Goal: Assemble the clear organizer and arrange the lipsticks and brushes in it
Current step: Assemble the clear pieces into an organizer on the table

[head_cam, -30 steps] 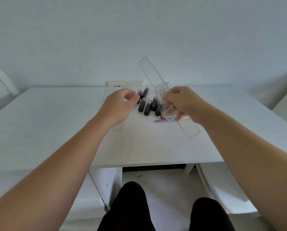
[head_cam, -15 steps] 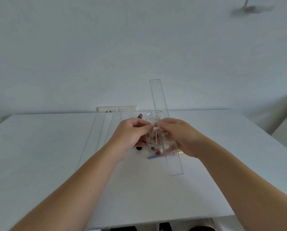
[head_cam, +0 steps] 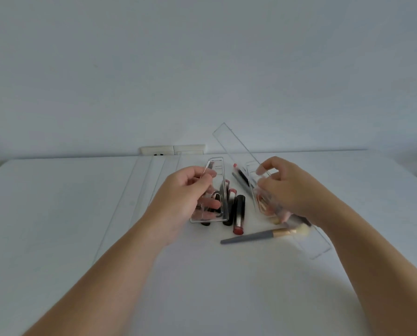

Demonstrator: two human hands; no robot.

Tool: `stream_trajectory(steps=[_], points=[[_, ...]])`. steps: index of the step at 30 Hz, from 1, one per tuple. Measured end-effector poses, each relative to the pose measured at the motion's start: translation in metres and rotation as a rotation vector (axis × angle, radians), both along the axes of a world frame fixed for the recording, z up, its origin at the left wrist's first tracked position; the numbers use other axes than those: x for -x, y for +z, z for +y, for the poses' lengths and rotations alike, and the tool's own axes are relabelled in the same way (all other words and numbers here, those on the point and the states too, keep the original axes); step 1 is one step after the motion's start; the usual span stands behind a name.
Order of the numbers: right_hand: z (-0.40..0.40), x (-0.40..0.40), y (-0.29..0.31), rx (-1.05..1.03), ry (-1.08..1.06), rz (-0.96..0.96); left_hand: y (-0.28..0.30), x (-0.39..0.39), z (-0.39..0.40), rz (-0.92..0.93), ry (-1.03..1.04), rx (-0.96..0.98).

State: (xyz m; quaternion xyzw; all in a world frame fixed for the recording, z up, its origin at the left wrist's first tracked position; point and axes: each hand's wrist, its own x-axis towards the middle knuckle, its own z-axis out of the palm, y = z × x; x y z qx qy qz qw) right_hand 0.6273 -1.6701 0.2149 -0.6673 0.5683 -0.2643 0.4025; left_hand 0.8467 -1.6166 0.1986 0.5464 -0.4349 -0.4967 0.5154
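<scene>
Mostly white table (head_cam: 57, 226), pale wall (head_cam: 202, 69), wall socket (head_cam: 172, 150) behind

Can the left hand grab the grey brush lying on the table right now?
Probably not yet: the left hand already holds a clear organizer piece. The grey brush itself lies uncovered on the table, nothing over it.

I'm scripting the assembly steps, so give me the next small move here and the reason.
Probably bring the two parts together: the left hand holds a small clear plastic divider piece, and the right hand grips the long clear plastic strip, still apart. The dark lipstick tubes and grey-handled makeup brush lie loose on the white table.
</scene>
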Motion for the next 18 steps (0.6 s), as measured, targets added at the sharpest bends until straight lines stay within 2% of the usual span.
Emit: stream_trajectory(steps=[4, 9, 15, 18], points=[[0.006, -0.002, 0.001, 0.200, 0.047, 0.201, -0.001, 0.001, -0.001, 0.006, 0.048, -0.032], [0.008, -0.005, -0.006, 0.301, 0.029, 0.382, 0.001, 0.001, -0.003, 0.066, -0.045, -0.089], [0.012, -0.007, -0.004, 0.361, 0.034, 0.423, 0.006, 0.005, -0.003, 0.187, 0.009, -0.023], [0.016, -0.006, -0.002, 0.410, 0.014, 0.411, 0.007, 0.001, -0.006, 0.153, 0.068, 0.025]])
